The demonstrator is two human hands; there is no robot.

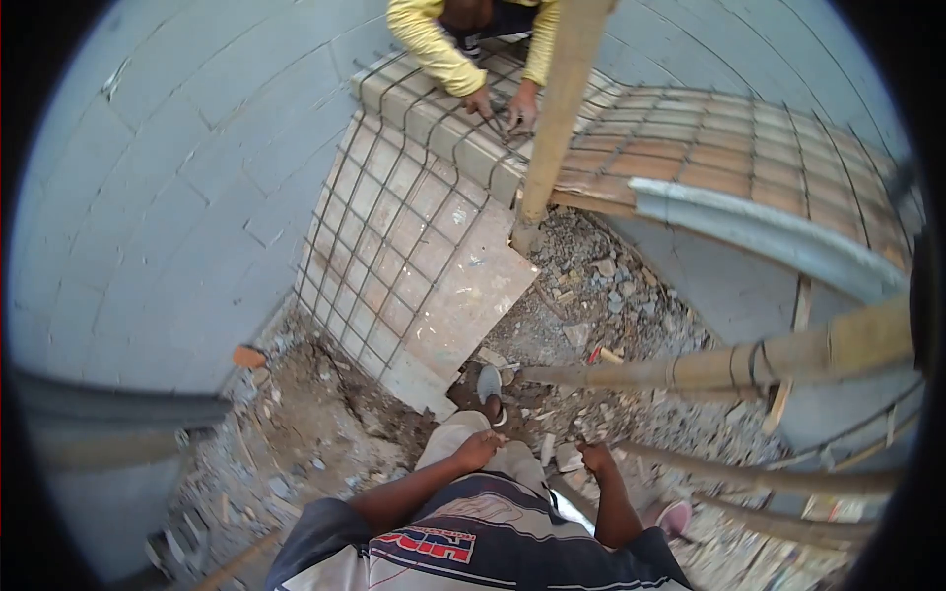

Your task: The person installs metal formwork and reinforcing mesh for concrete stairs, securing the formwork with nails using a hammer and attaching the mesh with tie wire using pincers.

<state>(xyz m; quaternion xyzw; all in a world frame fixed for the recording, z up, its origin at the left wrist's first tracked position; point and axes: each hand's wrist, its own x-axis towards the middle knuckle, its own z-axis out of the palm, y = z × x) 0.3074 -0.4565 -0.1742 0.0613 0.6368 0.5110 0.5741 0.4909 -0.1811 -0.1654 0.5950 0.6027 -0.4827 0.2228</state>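
Fingers of the wearer's left hand [479,450] are curled narrow over the trousers [455,441], and those of the right hand [596,457] are bent inward just off the lap; I cannot tell whether either grips something small, as a dark blur lies at the right fingertips. Pale block walls [187,187] close in the space on both sides. Steel mesh [389,231] lies ahead of the wearer, beyond reach of the lowered hands: one part slopes down the left, bends over a raised edge to the top, and another part runs away to the right. Plywood [483,305] sits beneath the left slope, probably as formwork, which would explain why the bars follow its shape. An upright bamboo pole [557,118] stands at the board's corner, perhaps as a prop; another bamboo pole [719,366] reaches in from the right, above the rubble [591,276]. At the top a co-worker in yellow sleeves [434,59] crouches, with the co-worker's hands [522,108] close together at the bars, seemingly to work on one crossing. Smallest is an orange brick piece [249,357] by the left wall. As for the mesh, its bars are thin, dark and crossed in a fairly even grid, with kinks where it turns over the edge
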